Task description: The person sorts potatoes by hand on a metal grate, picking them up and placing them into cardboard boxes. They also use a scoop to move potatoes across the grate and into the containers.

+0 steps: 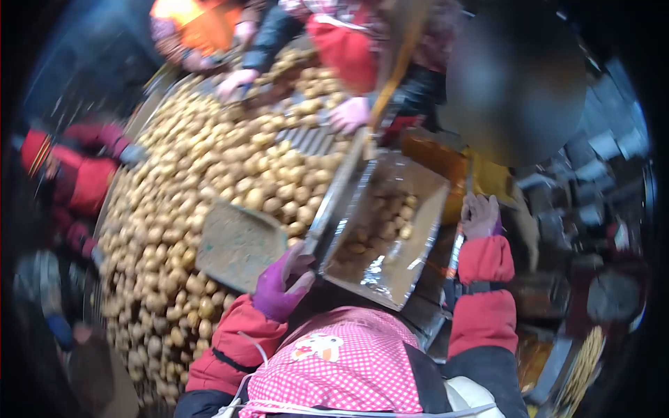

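My left hand (pixel 284 284), in a purple glove with a greyish palm, is open with fingers apart and slightly bent. It is beside a dusty green-grey scoop (pixel 241 245) that lies on a large heap of potatoes (pixel 167 230). My right hand (pixel 481 217), also gloved, has its fingers stretched out and stands open to the right of a cardboard box (pixel 426 182). Clear plastic lines that box, and several potatoes (pixel 390 224) lie at its bottom. Neither hand visibly holds anything.
Several people work around the heap, with pink-gloved hands (pixel 350 115) at the far side and a person in red (pixel 87 177) at the left. A metal edge (pixel 338 191) separates heap and box. Yellow and orange material (pixel 491 177) sits behind the box. Straw-like bristles (pixel 582 369) show lower right.
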`<state>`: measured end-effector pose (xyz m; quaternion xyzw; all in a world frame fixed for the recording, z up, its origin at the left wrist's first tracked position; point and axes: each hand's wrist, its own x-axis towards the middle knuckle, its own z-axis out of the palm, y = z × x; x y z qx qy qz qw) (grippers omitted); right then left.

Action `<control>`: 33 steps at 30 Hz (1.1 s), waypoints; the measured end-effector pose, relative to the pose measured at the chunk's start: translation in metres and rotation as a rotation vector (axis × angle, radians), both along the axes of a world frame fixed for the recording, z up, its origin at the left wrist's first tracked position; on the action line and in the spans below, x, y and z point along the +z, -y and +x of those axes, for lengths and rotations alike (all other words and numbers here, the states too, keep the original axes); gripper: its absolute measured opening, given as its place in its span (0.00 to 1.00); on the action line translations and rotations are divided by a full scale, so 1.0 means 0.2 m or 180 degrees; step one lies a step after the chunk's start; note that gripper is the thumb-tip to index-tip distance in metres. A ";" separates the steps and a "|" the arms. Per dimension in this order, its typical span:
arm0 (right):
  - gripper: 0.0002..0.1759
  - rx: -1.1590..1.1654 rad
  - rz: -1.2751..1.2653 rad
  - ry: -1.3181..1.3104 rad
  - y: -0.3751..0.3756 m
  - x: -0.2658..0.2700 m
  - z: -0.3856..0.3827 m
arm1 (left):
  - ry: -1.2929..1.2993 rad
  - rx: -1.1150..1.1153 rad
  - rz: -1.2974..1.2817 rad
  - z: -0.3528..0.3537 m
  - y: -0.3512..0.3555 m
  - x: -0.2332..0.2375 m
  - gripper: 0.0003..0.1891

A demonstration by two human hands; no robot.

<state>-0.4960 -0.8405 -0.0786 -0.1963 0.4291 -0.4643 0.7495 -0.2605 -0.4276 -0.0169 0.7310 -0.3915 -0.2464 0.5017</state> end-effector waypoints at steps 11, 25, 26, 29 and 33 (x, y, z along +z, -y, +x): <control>0.24 0.5535 -0.2571 -0.1635 -1.29 0.10 0.81 | -0.0020 0.2722 0.0558 -0.07 -0.72 -0.02 0.29; 0.11 0.4303 -0.0673 -0.0600 -1.11 -0.24 0.89 | 0.1232 0.3611 0.0835 0.14 -1.17 -0.12 0.29; 0.12 0.4301 -0.0594 -0.0611 -1.11 -0.25 0.89 | 0.1370 0.3491 0.0936 0.20 -1.13 -0.11 0.29; 0.17 0.4549 -0.0417 -0.0553 -1.06 -0.40 0.78 | 0.1674 0.2987 0.1279 0.44 -1.03 -0.06 0.26; 0.21 0.4791 0.0059 -0.0538 -1.00 -0.44 0.68 | 0.1821 0.2499 0.1674 0.79 -0.90 -0.10 0.30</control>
